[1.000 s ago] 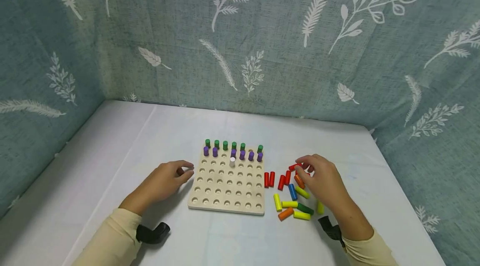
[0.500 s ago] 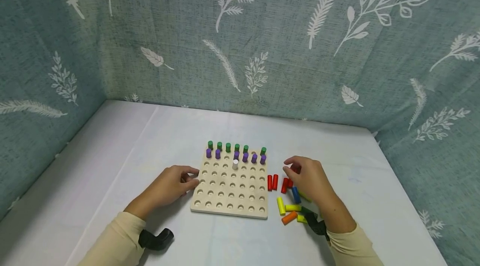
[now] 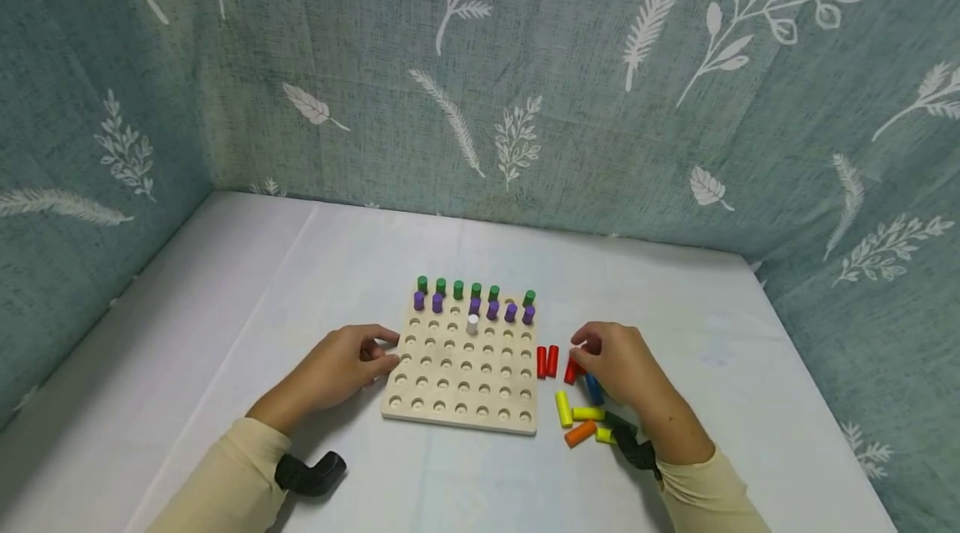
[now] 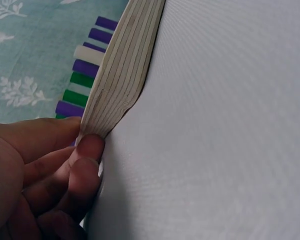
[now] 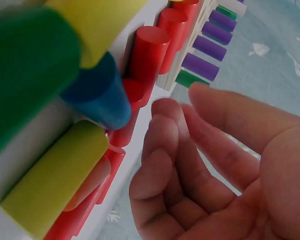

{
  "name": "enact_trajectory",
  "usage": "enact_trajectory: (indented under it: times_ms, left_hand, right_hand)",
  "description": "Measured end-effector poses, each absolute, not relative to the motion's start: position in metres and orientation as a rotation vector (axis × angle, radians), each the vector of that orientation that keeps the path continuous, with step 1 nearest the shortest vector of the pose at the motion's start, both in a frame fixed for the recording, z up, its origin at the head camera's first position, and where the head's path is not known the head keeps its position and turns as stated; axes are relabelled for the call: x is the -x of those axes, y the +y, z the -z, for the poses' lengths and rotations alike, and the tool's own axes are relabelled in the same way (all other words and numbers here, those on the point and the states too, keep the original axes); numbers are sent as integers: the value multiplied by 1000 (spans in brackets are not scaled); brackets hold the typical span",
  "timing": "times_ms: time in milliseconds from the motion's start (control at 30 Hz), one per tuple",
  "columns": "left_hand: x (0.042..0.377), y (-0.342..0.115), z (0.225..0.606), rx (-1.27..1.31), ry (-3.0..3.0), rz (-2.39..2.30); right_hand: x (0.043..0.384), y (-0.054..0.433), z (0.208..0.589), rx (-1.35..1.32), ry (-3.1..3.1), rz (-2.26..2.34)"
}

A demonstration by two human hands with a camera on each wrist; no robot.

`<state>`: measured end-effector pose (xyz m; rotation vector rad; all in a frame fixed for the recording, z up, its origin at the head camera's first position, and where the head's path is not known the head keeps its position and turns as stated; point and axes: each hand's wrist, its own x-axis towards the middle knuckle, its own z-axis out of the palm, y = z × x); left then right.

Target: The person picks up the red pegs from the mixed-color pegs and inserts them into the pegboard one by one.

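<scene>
A pale wooden pegboard [image 3: 461, 389] with rows of round holes lies on the table. My left hand [image 3: 341, 366] pinches its left edge, the thumb on the top edge and the fingertips against the side [image 4: 102, 117]. Green pegs [image 3: 458, 289] stand along the back row, purple pegs [image 3: 492, 309] in the row before it, and one white peg [image 3: 472, 324] in front of those. To the right of the board, my right hand [image 3: 611, 359] hovers over loose red pegs [image 3: 571, 370], fingers loosely bent. Nothing shows between its thumb and fingertips [image 5: 165, 107] in the right wrist view.
Yellow pegs [image 3: 564, 409], a blue peg [image 3: 594, 389], an orange peg [image 3: 581, 433] and a dark green peg [image 5: 30, 70] lie scattered under and near the right wrist. Two red pegs [image 3: 552, 360] lie beside the board's right edge. A patterned cloth [image 3: 360, 149] hangs behind the table.
My right hand has moved left, toward the board, over the red pegs. My left hand has come right from beside the board onto its edge. The head view has shifted slightly.
</scene>
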<state>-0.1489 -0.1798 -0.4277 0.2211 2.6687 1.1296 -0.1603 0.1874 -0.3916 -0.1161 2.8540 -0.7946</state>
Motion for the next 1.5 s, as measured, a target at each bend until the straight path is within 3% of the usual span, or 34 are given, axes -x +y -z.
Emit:
enact_trajectory:
  times_ms: [1500]
  left_hand:
    - [155, -185, 432, -256, 2656, -1089]
  right_hand:
    - [174, 207, 399, 204, 2754, 691]
